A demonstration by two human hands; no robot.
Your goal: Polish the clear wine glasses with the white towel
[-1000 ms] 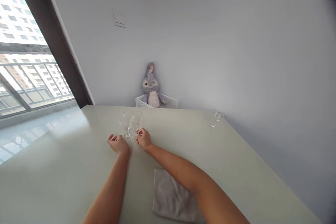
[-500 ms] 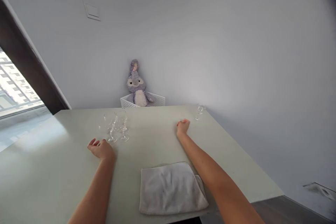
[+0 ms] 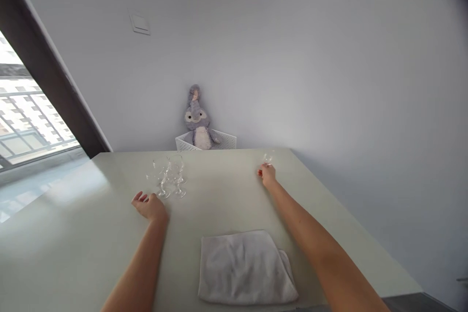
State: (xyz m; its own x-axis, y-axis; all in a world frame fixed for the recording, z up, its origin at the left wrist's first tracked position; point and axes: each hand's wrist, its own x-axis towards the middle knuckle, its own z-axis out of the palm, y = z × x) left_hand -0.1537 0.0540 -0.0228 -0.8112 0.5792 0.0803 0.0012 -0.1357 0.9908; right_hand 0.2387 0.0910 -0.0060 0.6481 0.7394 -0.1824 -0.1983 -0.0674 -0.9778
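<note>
At the far right of the table, my right hand [image 3: 267, 173] is closed around the lower part of a clear stemmed glass [image 3: 268, 158]. The bowl shows above my fingers; the stem is hidden behind the hand. On the left, my left hand [image 3: 149, 205] rests on the tabletop, fingers apart and loosely curled, holding nothing. Just beyond it stands a group of several clear stemmed glasses [image 3: 180, 180], overlapping one another in view. A folded light-grey cloth [image 3: 246, 268] lies flat near the front edge, between my forearms.
The pale table [image 3: 215, 204] reaches towards the wall. Behind its far edge, a grey-purple plush toy [image 3: 197, 119] sits in a white perforated basket [image 3: 229, 141]. A dark-framed window [image 3: 32, 107] is on the left, and a switch [image 3: 140, 23] is on the wall.
My right hand has reached the lone glass, closed on it and shifted it slightly left. My left hand stays resting on the table. The whole view has turned slightly left.
</note>
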